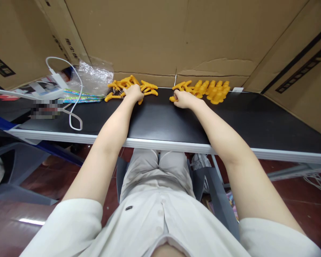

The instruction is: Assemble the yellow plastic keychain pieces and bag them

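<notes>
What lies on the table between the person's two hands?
Bare black tabletop between the left hand and right hand, per the head view; the orange pieces lie outside that gap.

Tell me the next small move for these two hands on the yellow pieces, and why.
Probably lift one piece clear with the left hand: it lies on the loose pile of yellow pieces, while the right hand already touches a single yellow piece by the neat rows.
</notes>
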Available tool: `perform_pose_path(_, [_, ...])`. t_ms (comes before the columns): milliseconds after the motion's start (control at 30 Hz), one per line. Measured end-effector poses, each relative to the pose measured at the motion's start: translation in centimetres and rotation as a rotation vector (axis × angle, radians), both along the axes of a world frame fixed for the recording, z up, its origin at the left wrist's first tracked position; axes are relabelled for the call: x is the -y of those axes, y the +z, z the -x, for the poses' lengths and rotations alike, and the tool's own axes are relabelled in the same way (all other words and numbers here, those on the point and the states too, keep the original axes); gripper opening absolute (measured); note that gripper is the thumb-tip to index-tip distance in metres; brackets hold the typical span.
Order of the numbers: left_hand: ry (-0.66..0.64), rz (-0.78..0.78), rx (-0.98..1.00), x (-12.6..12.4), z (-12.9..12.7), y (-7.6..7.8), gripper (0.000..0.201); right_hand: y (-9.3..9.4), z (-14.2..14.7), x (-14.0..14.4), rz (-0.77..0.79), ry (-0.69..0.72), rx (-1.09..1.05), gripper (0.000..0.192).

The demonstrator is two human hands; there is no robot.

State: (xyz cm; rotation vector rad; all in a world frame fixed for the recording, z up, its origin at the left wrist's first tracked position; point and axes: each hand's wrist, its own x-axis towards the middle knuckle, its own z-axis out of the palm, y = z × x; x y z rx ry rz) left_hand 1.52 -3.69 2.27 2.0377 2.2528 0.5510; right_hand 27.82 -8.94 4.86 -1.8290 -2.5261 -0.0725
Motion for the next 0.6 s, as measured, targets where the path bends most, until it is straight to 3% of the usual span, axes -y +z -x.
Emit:
perform_pose_path(100, [-0.059, 0.028, -0.039, 0.2, -0.4, 0.1, 0.033, -0.1, 0.0, 0.0, -0.001, 0.009, -0.015, 0.032])
perform_pose_path(233, [-0.081, 0.027, -0.064, -0.5, -0.4, -0.4, 0.034, -0.3, -0.2, -0.4, -0.022, 0.020, -0.028, 0.029])
perform_pose_path(400, [-0.208, -0.109, 0.103, -1.4, 0.4, -0.8, 0.037, -0.6, -0.5, -0.9, -0.032, 0.038, -0.031, 0.025])
perform_pose_path(600, [-0.108, -0.211, 0.122, -0.4, -0.8, 0.3, 0.054, -0.7, -0.6, -1.2, -0.035, 0.046, -0.017, 0.024])
